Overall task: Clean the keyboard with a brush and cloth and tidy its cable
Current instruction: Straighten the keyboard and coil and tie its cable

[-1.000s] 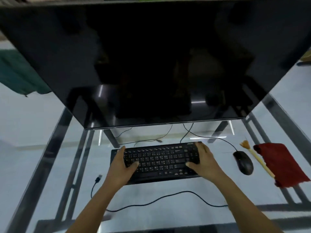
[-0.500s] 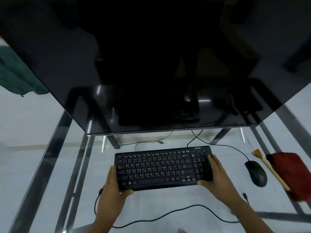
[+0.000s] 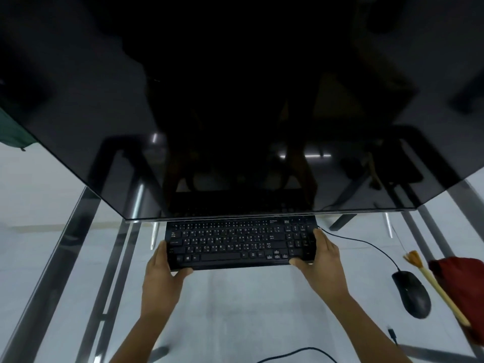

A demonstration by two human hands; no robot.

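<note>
Black keyboard [image 3: 235, 243] gripped at both ends, left hand [image 3: 163, 273] and right hand [image 3: 320, 260], thumbs on top, mouse [image 3: 411, 293], brush [image 3: 434, 284] and red cloth [image 3: 463, 286] right

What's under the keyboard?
Only the glass desk shows around the keyboard. Left hand and right hand grip its ends, thumbs on top; fingers beneath are hidden, as is whether it touches the glass.

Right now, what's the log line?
keyboard: held; left hand: grips left end; right hand: grips right end; brush, cloth: untouched
</note>
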